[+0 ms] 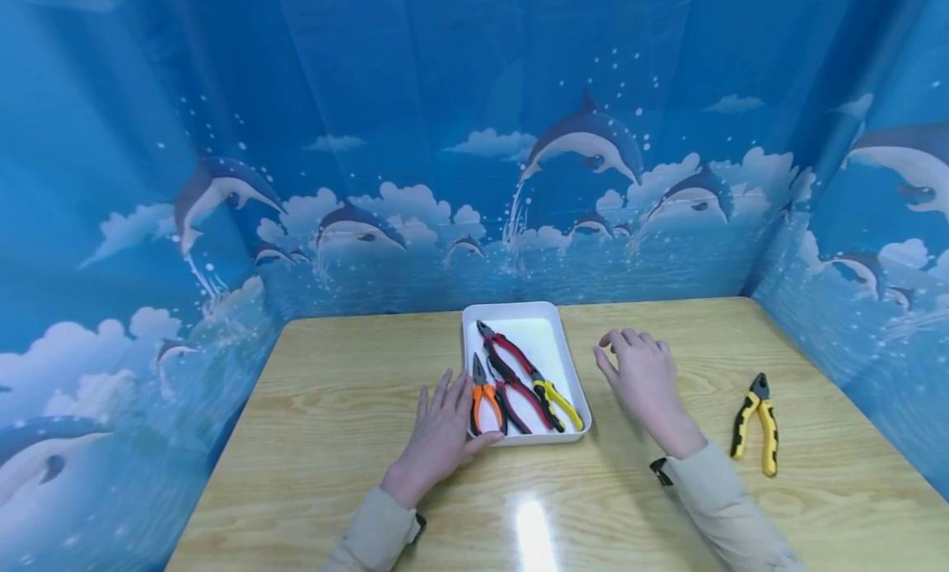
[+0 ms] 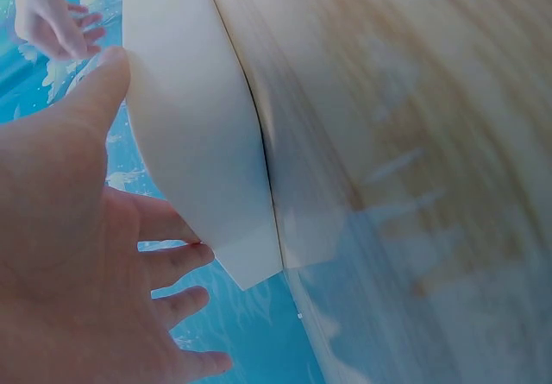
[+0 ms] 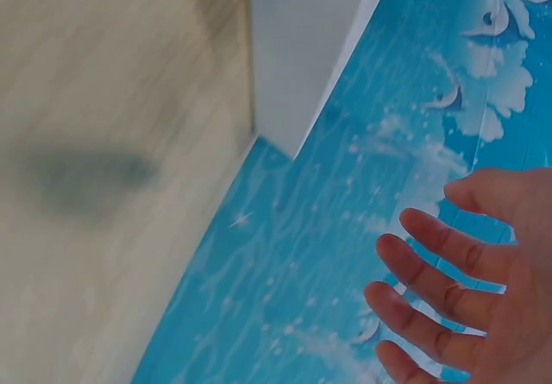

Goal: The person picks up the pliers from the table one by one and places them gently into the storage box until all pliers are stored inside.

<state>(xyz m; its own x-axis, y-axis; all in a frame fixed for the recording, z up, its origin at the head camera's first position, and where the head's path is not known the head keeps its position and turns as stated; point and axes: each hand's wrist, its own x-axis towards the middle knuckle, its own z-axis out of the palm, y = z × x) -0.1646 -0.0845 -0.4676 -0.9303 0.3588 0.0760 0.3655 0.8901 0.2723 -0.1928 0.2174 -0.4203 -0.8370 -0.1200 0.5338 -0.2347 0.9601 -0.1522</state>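
Observation:
A white tray (image 1: 544,333) holds several pliers. Among them are orange-handled needle-nose pliers (image 1: 487,399) at the left, red-and-black pliers (image 1: 511,353) and a yellow-and-black handled pair (image 1: 559,403) at the lower right. My left hand (image 1: 441,436) rests at the tray's left edge, fingers spread and thumb along its near corner; in the left wrist view its thumb and fingertips touch the tray wall (image 2: 190,125). My right hand (image 1: 645,378) hovers right of the tray with loosely bent fingers and nothing in it; the right wrist view shows this hand (image 3: 466,272) apart from the tray.
Another pair of yellow-and-black pliers (image 1: 758,424) lies on the wooden table (image 1: 348,391) to the right, beyond my right forearm. A blue dolphin-print curtain (image 1: 430,143) stands behind the table and along both sides.

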